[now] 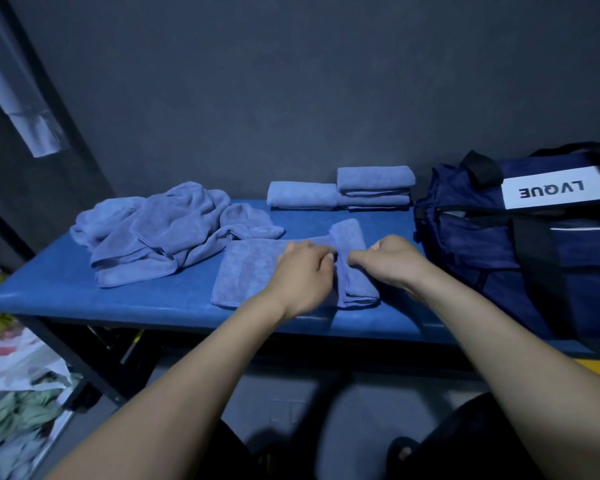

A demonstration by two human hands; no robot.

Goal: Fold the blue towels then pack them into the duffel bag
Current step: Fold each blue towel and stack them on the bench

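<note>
On the blue bench (84, 299), a half-folded towel (253, 271), pinched at its raised fold by left hand (300, 275) and right hand (390, 261), fingers curled. Unfolded towels (167, 233) heaped just left. Folded towels (340, 192) stacked behind. Navy duffel bag (499, 244) near on the right. Clothes (18, 410) on floor.

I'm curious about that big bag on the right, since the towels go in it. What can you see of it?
The duffel bag is dark navy, seemingly thin soft fabric, with black straps and a white label reading LVQUE, upside down from here. It sits at the right end of the blue padded bench, slumped. Neither hand touches it, no towel visibly lies inside, and whether it is unzipped is unclear.
</note>
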